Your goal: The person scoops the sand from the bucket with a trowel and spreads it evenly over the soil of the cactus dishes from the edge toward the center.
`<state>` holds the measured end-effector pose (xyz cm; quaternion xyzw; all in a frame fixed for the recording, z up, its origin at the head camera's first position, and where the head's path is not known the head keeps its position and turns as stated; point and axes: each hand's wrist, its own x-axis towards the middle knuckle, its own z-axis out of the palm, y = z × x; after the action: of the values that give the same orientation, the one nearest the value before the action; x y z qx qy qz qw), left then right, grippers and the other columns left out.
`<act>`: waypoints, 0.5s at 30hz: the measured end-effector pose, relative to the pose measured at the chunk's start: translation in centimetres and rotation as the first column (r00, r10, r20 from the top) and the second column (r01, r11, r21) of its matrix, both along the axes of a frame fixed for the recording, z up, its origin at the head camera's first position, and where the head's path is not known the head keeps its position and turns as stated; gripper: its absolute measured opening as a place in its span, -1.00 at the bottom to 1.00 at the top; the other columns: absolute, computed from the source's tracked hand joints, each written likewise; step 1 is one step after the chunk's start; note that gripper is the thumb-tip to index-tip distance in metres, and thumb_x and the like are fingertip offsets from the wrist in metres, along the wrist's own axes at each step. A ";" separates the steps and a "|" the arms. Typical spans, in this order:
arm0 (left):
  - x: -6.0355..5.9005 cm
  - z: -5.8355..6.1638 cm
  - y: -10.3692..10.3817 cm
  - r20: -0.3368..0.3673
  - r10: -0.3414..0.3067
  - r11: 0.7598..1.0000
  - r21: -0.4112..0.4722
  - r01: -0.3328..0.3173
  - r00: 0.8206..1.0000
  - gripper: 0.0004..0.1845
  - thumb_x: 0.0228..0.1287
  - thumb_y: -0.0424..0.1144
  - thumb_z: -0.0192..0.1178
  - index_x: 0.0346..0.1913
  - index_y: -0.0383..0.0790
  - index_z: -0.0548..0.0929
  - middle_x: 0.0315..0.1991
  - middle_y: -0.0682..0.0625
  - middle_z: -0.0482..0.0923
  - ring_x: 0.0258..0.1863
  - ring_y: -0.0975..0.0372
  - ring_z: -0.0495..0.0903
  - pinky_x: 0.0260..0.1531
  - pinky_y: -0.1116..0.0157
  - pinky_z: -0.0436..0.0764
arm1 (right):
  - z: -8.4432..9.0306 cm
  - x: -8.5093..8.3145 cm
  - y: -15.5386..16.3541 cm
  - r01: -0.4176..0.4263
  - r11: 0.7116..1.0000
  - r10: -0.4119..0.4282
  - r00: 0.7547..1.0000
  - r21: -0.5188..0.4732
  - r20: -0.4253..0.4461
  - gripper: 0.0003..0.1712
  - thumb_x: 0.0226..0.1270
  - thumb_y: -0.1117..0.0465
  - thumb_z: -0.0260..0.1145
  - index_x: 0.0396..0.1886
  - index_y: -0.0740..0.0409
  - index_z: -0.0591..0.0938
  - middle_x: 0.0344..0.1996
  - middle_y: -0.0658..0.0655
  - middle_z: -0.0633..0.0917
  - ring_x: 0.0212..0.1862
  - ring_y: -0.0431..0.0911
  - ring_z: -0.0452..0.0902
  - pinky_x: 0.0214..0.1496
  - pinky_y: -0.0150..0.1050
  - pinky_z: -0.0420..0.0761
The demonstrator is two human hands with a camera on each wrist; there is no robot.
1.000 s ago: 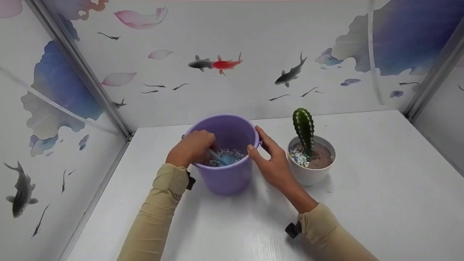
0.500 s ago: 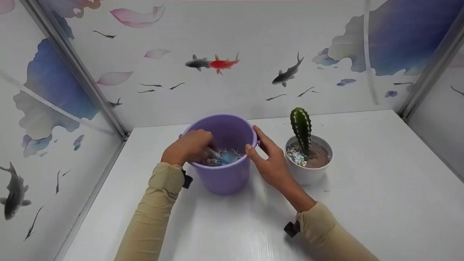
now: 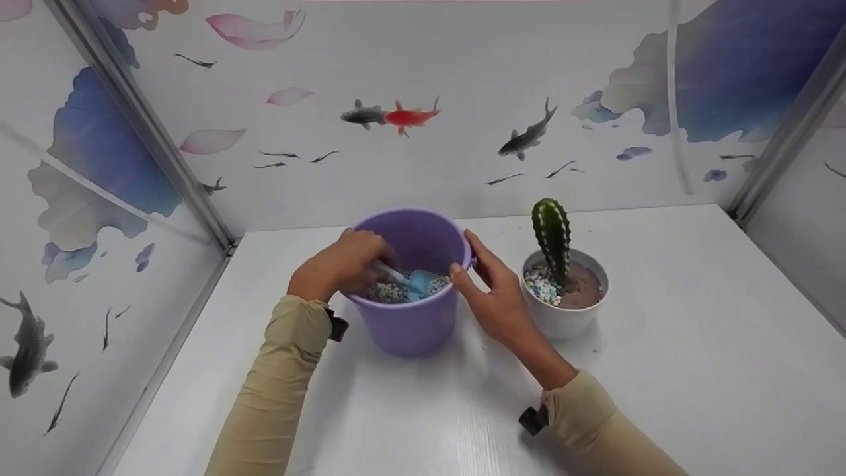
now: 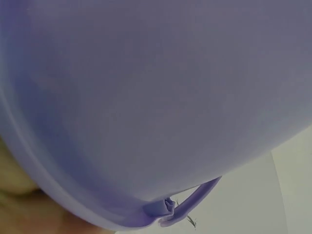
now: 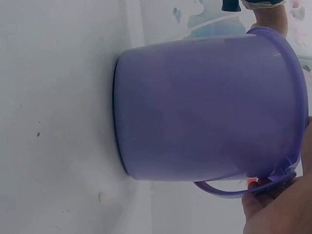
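scoop [image 3: 415, 283] raised, seemingly | pebbles [image 3: 390, 291] heaped higher | bucket [image 3: 413, 324] unmoved

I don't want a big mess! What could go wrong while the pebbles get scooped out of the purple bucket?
Pebbles might slip off the small blue scoop on the way to the cactus pot and scatter on the table. The right hand only steadies the purple bucket at its rim, so it could tip.
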<state>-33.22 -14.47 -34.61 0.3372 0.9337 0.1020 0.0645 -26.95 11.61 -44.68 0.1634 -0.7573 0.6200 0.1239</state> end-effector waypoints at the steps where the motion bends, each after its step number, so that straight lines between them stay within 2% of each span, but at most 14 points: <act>1: 0.0 0.0 -0.1 -0.008 -0.006 1.000 0.002 0.006 1.000 -0.84 0.39 -0.22 0.49 -0.04 -0.14 0.91 -0.09 0.00 0.88 0.03 0.03 0.77 0.32 -0.08 0.51 | 0.0 0.0 0.0 0.003 1.000 -0.003 1.000 0.001 0.002 -0.22 0.65 -0.10 0.31 0.73 -0.21 0.28 0.69 -0.05 0.32 0.68 -0.12 0.28 0.63 -0.21 0.36; 4: 0.2 0.1 -0.4 -0.030 -0.016 1.000 0.006 0.016 0.999 -0.83 0.39 -0.22 0.49 -0.03 -0.15 0.91 -0.08 0.00 0.88 0.02 0.03 0.76 0.22 -0.02 0.62 | -0.2 0.0 -0.1 0.005 1.000 -0.005 1.000 0.007 0.004 -0.23 0.65 -0.11 0.31 0.73 -0.24 0.27 0.69 -0.08 0.32 0.68 -0.13 0.27 0.64 -0.20 0.36; 8: 0.7 0.6 -0.7 -0.007 0.000 0.999 0.036 0.000 1.000 -0.82 0.41 -0.23 0.47 -0.01 -0.15 0.90 -0.05 -0.01 0.87 0.03 0.05 0.76 0.14 0.03 0.70 | -0.2 0.0 -0.2 0.006 1.000 -0.006 1.000 0.011 -0.001 -0.23 0.66 -0.11 0.30 0.73 -0.24 0.26 0.69 -0.08 0.31 0.68 -0.13 0.26 0.64 -0.22 0.34; 15: 0.8 1.0 -1.3 0.021 -0.014 0.996 0.084 0.012 1.000 -0.82 0.44 -0.23 0.45 0.02 -0.15 0.89 -0.04 -0.01 0.87 0.04 0.07 0.76 0.12 0.04 0.73 | -0.4 -0.1 0.0 -0.007 1.000 0.007 1.000 -0.014 -0.021 -0.23 0.66 -0.09 0.29 0.73 -0.22 0.26 0.69 -0.04 0.32 0.68 -0.10 0.27 0.64 -0.21 0.35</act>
<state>-32.43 -15.77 -33.65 0.3444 0.9256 0.1445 0.0609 -27.02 11.59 -45.12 0.1716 -0.7510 0.6241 0.1306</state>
